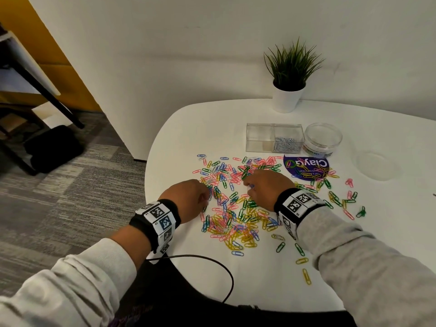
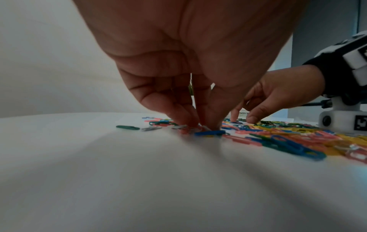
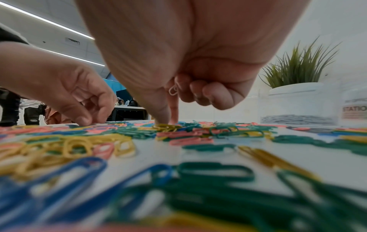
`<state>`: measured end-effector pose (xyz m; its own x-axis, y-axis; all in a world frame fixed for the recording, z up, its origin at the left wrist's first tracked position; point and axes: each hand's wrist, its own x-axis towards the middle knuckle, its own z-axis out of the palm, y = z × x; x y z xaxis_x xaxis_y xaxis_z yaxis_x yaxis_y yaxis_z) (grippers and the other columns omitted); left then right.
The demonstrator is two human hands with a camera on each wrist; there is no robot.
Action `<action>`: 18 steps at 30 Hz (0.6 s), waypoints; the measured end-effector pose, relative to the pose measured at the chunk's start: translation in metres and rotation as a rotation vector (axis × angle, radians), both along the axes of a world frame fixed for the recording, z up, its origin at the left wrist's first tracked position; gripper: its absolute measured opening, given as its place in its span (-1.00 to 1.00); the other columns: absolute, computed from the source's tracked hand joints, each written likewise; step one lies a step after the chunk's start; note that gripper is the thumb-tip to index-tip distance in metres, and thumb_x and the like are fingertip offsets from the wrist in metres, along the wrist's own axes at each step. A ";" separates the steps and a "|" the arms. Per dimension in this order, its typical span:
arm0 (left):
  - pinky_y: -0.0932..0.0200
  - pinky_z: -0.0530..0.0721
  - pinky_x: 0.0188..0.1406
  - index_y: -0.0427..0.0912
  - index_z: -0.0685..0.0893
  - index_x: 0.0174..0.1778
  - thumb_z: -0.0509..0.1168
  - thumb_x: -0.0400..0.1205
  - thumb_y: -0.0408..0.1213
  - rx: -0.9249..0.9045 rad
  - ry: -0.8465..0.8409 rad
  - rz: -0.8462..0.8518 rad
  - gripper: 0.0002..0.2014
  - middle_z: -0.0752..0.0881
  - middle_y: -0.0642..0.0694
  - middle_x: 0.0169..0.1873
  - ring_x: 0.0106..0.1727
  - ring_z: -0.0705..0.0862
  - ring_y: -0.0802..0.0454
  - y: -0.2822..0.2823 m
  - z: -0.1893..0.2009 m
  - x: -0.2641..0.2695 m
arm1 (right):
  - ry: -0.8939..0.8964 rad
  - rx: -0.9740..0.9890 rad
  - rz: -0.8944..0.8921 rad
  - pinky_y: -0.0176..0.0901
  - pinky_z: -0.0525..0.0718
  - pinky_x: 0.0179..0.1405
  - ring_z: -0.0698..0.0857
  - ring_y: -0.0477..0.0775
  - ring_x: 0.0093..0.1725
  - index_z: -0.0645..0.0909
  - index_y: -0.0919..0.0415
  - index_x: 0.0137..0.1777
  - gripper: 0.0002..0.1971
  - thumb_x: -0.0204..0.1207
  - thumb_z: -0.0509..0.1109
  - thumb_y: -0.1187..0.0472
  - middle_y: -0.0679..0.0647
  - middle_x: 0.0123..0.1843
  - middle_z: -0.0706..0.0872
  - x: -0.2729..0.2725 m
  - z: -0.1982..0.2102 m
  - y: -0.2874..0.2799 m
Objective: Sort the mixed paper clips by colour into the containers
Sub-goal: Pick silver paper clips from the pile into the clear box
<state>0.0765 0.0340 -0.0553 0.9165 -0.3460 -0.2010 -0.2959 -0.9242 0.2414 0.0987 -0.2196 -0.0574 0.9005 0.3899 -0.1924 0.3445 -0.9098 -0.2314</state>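
Observation:
A heap of mixed paper clips (image 1: 236,208) in pink, yellow, green, blue and white lies spread over the white table (image 1: 259,286). My left hand (image 1: 208,197) is at the heap's left side, and its thumb and fingers (image 2: 190,120) pinch down on a pale clip (image 2: 199,127). At the heap's far middle, my right hand (image 1: 249,186) touches the clips with thumb and forefinger (image 3: 167,121). Its curled fingers hold a white clip (image 3: 173,91). Behind the heap stands a clear two-part box (image 1: 273,125). Pale clips (image 1: 286,143) fill its right half.
A round clear tub (image 1: 323,138) stands right of the box, with its clear lid (image 1: 377,166) lying flat further right. A purple sticker (image 1: 306,167) lies under some clips. A potted plant (image 1: 289,90) is at the back. A black cable (image 1: 212,260) crosses the near edge.

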 end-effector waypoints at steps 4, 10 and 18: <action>0.14 0.55 -0.12 0.09 0.63 -0.04 0.17 0.61 -0.30 -0.032 0.037 0.044 -0.80 0.65 0.07 -0.13 -0.08 0.61 -0.02 0.003 0.001 0.002 | 0.001 -0.005 -0.022 -0.01 0.59 0.20 0.60 0.14 0.25 0.61 0.01 0.36 -0.69 0.68 0.25 0.03 0.03 0.29 0.61 0.000 -0.002 -0.002; 0.22 0.59 0.00 0.09 0.73 0.08 0.28 0.65 -0.28 -0.206 0.070 0.166 -0.79 0.67 0.18 -0.12 -0.04 0.66 0.12 0.011 0.004 0.006 | 0.005 0.044 -0.030 0.01 0.65 0.11 0.64 0.12 0.10 0.66 0.01 0.18 -0.81 0.66 0.27 0.08 0.03 0.15 0.63 -0.003 0.001 -0.003; 0.21 0.75 -0.27 -0.43 0.75 0.08 0.37 0.65 -0.44 -1.013 0.527 0.613 -0.84 0.81 -0.37 0.00 -0.09 0.81 -0.13 0.024 0.018 0.009 | 0.074 0.325 -0.122 -0.07 0.61 -0.22 0.64 0.04 -0.22 0.52 0.08 -0.10 -0.91 0.63 0.25 0.14 -0.03 -0.18 0.66 -0.015 0.037 -0.006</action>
<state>0.0852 0.0585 -0.0373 0.8700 -0.1102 -0.4807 0.4518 -0.2127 0.8664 0.0834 -0.2257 -0.0207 0.9327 0.3315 -0.1424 0.2090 -0.8181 -0.5358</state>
